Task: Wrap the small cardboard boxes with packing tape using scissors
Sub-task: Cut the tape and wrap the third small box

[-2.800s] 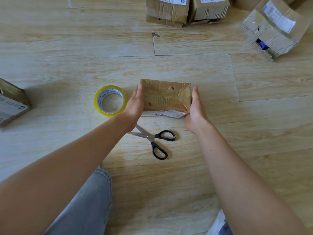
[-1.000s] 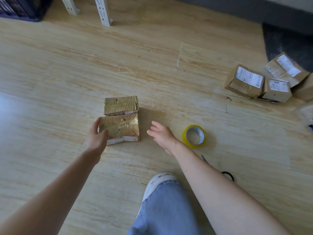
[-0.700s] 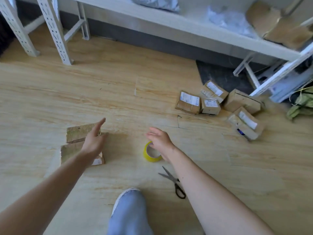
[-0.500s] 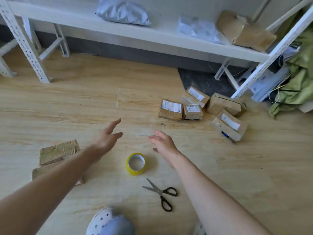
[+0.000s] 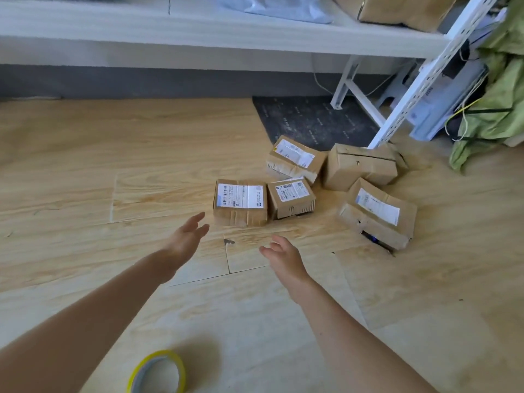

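Observation:
Several small cardboard boxes lie clustered on the wooden floor ahead. The nearest box (image 5: 240, 202) carries a white label on top; a smaller labelled box (image 5: 291, 198) sits right beside it. My left hand (image 5: 187, 239) reaches forward with straight fingers, its tips a short way from the nearest box's left corner. My right hand (image 5: 280, 256) is stretched out below the boxes, fingers relaxed, holding nothing. The yellow tape roll (image 5: 156, 373) lies flat at the bottom edge between my forearms. The scissors are out of view.
More boxes: one labelled (image 5: 293, 160), one plain (image 5: 361, 167), one torn (image 5: 378, 214) at the right. A dark mat (image 5: 309, 120), a white shelf leg (image 5: 422, 78) and green cloth (image 5: 499, 103) stand behind them. The white shelf (image 5: 198, 29) runs along the back.
The taped box was set down at the left and left behind. My view swung toward the box pile, and both empty hands have moved forward toward the nearest labelled box.

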Available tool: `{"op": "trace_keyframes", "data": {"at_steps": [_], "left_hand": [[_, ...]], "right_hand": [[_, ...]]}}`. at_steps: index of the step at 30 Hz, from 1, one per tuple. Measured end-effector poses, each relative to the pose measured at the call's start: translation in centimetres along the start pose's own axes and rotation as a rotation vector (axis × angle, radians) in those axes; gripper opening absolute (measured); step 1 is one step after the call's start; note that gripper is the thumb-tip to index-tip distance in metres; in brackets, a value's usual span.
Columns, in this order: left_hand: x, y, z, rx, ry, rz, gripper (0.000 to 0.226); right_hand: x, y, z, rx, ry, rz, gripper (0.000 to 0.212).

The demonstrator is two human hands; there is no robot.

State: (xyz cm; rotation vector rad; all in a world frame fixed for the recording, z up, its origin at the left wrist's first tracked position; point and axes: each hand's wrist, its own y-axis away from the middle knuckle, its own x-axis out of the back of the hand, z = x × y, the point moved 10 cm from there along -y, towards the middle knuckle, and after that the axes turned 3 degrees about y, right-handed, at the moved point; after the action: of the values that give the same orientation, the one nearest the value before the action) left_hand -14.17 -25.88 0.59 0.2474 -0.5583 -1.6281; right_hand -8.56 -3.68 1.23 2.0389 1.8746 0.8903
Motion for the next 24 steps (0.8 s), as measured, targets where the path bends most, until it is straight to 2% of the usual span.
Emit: {"op": "trace_keyframes", "data": {"at_steps": [2,8,11,13,18,24], "left_hand": [[-0.6,-2.8,0.0,0.025,0.008,0.006,0.046],[-1.6,-10.6,-1.3,0.099,0.027,0.041,0.051],[-2.0,-13.3,-1.9,0.110,0.045,0.044,0.048],[-2.3,-14.4,-2.1,0.114,0.059,0.038,0.048],[-2.8,-15.1,-2.1,0.091,0.082,0.036,0.040],[-2.6,-13.4,-2.4,0.065,0.068,0.027,0.047]], "right_hand": [[0.9,-3.2,0.0,-0.004,0.005,0.023,0.050],[0.8,-11.7,-0.2,-0.030,-0.039,0.024,0.065],[0.1,-14.6,0.1,-0.027,-0.035,-0.001,0.055],[-0.5,-15.8,0.2,-0.016,-0.026,-0.007,0.046],[-1.3,-17.0,0.7,-0.013,-0.017,-0.019,0.053],[-1.6,-16.0,0.8,-0.005,0.028,0.014,0.062]]}}
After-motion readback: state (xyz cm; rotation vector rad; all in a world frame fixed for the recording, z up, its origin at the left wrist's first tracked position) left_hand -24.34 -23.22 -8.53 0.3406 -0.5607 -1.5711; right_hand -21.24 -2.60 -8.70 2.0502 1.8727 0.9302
